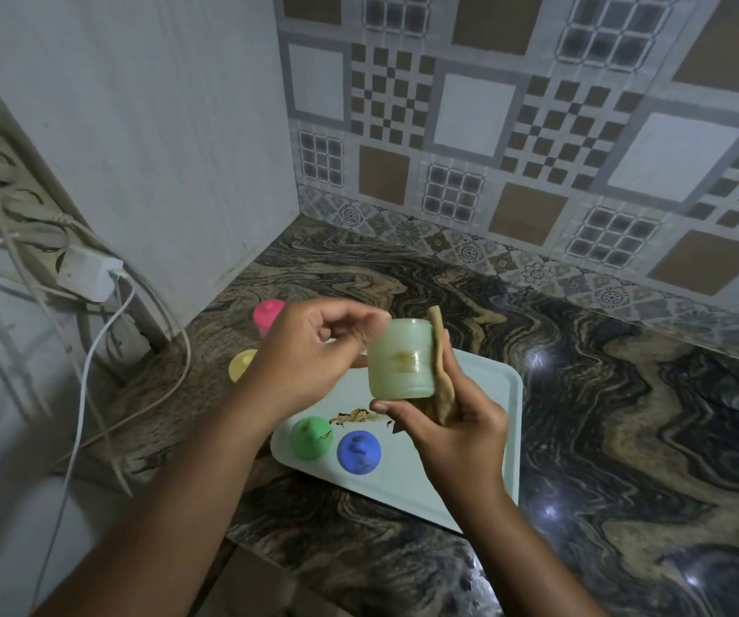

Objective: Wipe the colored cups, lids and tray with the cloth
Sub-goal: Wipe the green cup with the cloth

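Pale-green cup (396,358) held up in the air above the tray (508,394), roughly upright, long axis tipped slightly. Gripped at its upper left edge by the left hand (310,358), fingers curled, detail blurred. Tan cloth (441,385) clutched in the right hand (452,434), pressed flat against the cup's right wall, thumb tucked under the base. Brown mark (403,360) on the cup's near face, just left of the cloth, not yet covered. Likely next: sliding the cloth leftward round the wall, or turning the cup rightward into it. On the tray, green lid (312,438) and blue lid (359,452) beside a brown streak (359,416).
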Available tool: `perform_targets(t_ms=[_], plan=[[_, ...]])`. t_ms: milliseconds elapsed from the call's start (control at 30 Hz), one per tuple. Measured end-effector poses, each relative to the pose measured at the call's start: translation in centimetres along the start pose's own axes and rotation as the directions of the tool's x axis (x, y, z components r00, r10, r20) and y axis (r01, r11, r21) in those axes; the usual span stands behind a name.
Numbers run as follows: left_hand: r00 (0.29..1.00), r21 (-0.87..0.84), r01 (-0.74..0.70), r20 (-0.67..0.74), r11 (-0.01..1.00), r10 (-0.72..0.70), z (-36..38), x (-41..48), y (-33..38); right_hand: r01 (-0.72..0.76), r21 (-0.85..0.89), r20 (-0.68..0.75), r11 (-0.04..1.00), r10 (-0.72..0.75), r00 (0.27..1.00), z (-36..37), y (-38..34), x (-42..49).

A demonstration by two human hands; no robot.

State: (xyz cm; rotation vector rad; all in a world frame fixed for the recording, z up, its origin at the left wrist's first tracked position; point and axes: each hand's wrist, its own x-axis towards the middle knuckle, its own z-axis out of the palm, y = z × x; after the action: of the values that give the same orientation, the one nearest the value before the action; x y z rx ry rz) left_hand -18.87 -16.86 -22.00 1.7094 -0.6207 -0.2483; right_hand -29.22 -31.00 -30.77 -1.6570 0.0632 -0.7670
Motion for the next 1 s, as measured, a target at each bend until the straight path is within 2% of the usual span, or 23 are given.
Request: perform_targets(t_ms=[100, 167, 267, 333, 400, 500, 567, 600, 633, 700, 767, 833, 900, 1000], plan=[[0.993, -0.166, 0.111, 0.043, 0.980, -0.106, -0.4, 0.3, 0.0, -0.021, -0.048, -0.004, 0.999, 0.021, 1.000, -0.2, -0.1, 0.5], [0.991, -0.177, 0.130, 0.038, 0.976, -0.125, -0.4, 0.6, 0.3, -0.006, -0.067, 0.012, 0.998, 0.007, 1.000, -0.2, -0.6, 1.0], [0.999, 0.158, -0.037, 0.028, 0.987, 0.033, -0.2, 0.8, 0.8, 0.102, -0.267, 0.025, 0.958, -0.099, 0.995, 0.1, -0.6, 1.2], [0.993, 0.265, -0.120, 0.018, 0.957, 0.120, 0.2, 0.6, 1.7, 0.133, -0.279, 0.004, 0.951, -0.137, 0.991, -0.2, -0.3, 1.0], [0.994, 0.189, -0.108, 0.013, 0.976, 0.108, 0.2, 0.4, 1.8, 0.136, -0.214, -0.025, 0.967, -0.145, 0.989, -0.4, 0.0, 0.8], [0.997, -0.029, 0.011, 0.075, 1.000, -0.008, -0.4, 0.3, 1.3, 0.079, -0.092, -0.041, 0.993, -0.083, 0.996, -0.6, -0.4, 0.7], [0.996, -0.139, 0.072, 0.064, 0.988, -0.064, -0.3, 0.2, 1.3, 0.053, -0.072, -0.021, 0.996, -0.055, 0.998, -0.5, -0.4, 0.9], [0.998, -0.132, 0.061, 0.035, 0.989, -0.057, -0.3, 0.2, 1.4, 0.052, -0.086, 0.001, 0.995, -0.052, 0.999, -0.4, -0.5, 1.0], [1.000, -0.057, 0.022, 0.008, 0.998, -0.021, -0.2, 0.4, 1.4, 0.054, -0.123, 0.018, 0.991, -0.052, 0.998, -0.2, -0.8, 1.0], [0.997, 0.198, -0.078, -0.007, 0.977, 0.081, 0.1, 0.3, 1.5, 0.084, -0.247, 0.023, 0.965, -0.081, 0.996, 0.1, -1.2, 0.8], [0.986, 0.323, -0.150, -0.025, 0.935, 0.167, 0.8, -0.3, 2.2, 0.130, -0.307, -0.011, 0.943, -0.140, 0.990, -0.4, -1.0, 1.0], [0.985, 0.283, -0.148, -0.045, 0.948, 0.167, 1.2, -0.6, 2.5, 0.107, -0.252, -0.021, 0.962, -0.116, 0.993, -0.5, -0.3, 0.5], [0.998, 0.133, -0.060, -0.013, 0.989, 0.063, 0.7, -0.7, 2.2, 0.066, -0.148, -0.041, 0.987, -0.073, 0.996, -0.5, -0.2, 0.0], [0.997, -0.050, 0.059, 0.056, 0.997, -0.056, -0.2, -0.3, 1.6, 0.014, -0.032, -0.045, 0.999, -0.016, 0.999, -0.8, -0.8, 0.5]])
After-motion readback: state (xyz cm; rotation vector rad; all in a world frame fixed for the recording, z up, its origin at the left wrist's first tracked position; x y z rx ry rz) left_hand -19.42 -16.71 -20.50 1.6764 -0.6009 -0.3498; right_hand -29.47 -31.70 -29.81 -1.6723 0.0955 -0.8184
